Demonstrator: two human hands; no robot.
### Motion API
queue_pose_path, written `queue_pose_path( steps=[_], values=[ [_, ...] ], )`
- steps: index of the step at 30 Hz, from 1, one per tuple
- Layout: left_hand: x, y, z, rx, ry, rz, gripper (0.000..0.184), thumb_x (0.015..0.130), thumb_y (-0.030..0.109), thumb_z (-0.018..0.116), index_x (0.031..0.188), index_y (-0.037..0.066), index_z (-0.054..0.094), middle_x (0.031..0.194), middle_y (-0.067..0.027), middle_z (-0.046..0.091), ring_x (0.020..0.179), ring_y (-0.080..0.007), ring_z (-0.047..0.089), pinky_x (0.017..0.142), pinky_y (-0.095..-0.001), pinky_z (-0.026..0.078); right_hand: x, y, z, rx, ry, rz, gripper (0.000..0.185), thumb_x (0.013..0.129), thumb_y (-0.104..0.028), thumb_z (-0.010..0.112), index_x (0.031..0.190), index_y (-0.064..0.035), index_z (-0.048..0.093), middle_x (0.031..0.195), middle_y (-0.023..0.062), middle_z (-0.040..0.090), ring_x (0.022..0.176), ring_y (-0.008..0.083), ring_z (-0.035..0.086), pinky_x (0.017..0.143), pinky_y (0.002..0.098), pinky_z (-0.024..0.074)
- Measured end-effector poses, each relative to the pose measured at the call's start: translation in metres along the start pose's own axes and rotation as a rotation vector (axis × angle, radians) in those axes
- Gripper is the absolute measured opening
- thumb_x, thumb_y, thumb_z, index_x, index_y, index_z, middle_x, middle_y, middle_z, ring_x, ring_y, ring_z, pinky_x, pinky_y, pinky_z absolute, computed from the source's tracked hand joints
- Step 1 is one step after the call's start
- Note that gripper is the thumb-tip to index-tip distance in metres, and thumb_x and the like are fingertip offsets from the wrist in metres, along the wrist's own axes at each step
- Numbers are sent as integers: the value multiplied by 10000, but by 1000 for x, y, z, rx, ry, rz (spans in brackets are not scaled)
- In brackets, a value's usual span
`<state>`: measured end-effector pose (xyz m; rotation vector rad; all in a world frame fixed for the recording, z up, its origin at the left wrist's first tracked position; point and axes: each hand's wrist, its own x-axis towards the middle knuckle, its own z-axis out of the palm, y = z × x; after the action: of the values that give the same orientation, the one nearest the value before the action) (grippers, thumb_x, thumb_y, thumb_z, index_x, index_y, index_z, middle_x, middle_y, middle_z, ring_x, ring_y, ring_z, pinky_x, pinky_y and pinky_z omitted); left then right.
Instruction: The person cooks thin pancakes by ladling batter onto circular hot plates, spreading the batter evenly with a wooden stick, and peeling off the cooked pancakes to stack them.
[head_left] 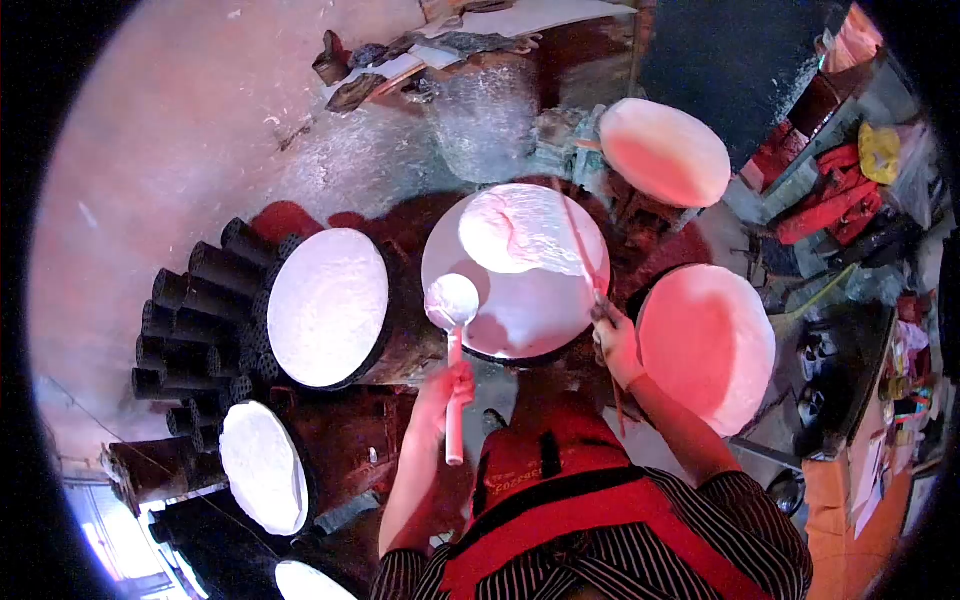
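Observation:
My left hand is closed around the pale handle of a ladle. The ladle's round bowl, white with batter, is over the left front part of the middle round griddle. White batter covers the far part of that griddle in a wet, streaky layer. A long thin stick is gripped in my right hand at the griddle's right edge. Its far end reaches across the right side of the batter, and its near end points down toward the apron.
White-topped round griddles stand at left, lower left, right and back right. Dark cylindrical briquettes are stacked at far left. Red cloth and assorted goods crowd the right side.

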<state>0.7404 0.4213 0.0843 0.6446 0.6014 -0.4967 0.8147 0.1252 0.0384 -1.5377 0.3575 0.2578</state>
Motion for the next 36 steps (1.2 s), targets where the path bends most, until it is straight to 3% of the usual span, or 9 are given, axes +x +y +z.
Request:
queue_pose_path(
  steps=[3,8,11,13,18,23,28,31,36],
  values=[
    [-29,-19,15,-96,54,62,72,895,100,488,849,58,452,633,22,395,482,-60,351,394,-192,274,53,33,5,-74,-170,-240,276,874,-86,558,1139,-12,584,873,-21,594,837,76,506,777,223,414],
    [-59,-59,19,-113,230,233,81,901,113,492,894,38,462,677,11,407,517,-65,368,418,-187,311,47,6,47,-265,-372,-237,286,871,-74,555,1143,12,569,930,-9,606,873,97,516,807,248,422],
    [-72,-85,-1,-238,290,258,88,908,112,485,922,27,465,710,-7,430,544,-72,388,423,-185,322,43,9,10,-342,-578,-255,324,868,-53,528,1189,-11,555,941,-4,598,863,97,517,751,246,426],
    [-81,-96,-7,-309,316,264,87,911,105,474,941,24,463,717,-9,438,548,-75,392,423,-184,322,42,-6,-28,-66,-706,17,432,853,-5,458,1271,-101,513,610,-62,441,458,37,331,421,203,287],
    [-98,-114,-14,-434,455,260,101,920,98,454,970,11,466,728,-20,455,549,-90,401,422,-191,333,88,-42,-23,-194,-218,-82,341,860,-84,451,1180,-99,566,513,-58,393,351,61,303,310,248,227],
    [-121,-131,27,-366,657,261,95,921,81,443,974,5,464,721,-27,450,550,-97,400,428,-199,354,115,2,0,-251,-696,28,309,870,-199,591,1168,-117,594,569,-66,457,435,32,381,375,216,291],
    [-139,-156,63,-306,855,253,102,918,70,439,979,-10,456,706,-32,435,540,-100,392,434,-204,373,113,-41,-47,-268,-905,187,398,809,-86,533,1205,-113,562,535,-36,474,398,69,388,340,247,306],
    [-150,-178,42,-457,672,234,105,923,71,425,974,-18,449,703,-41,427,541,-97,390,435,-201,365,164,-5,-33,-187,-725,-121,322,806,-104,552,1123,-95,604,549,-32,474,432,70,410,386,247,342],
    [-166,-156,80,-974,416,212,101,922,73,425,970,-12,451,704,-29,422,542,-89,389,439,-202,358,94,-36,-45,-335,-860,141,252,853,-135,581,1094,-73,622,560,-45,472,441,46,395,394,227,303]
  ],
)
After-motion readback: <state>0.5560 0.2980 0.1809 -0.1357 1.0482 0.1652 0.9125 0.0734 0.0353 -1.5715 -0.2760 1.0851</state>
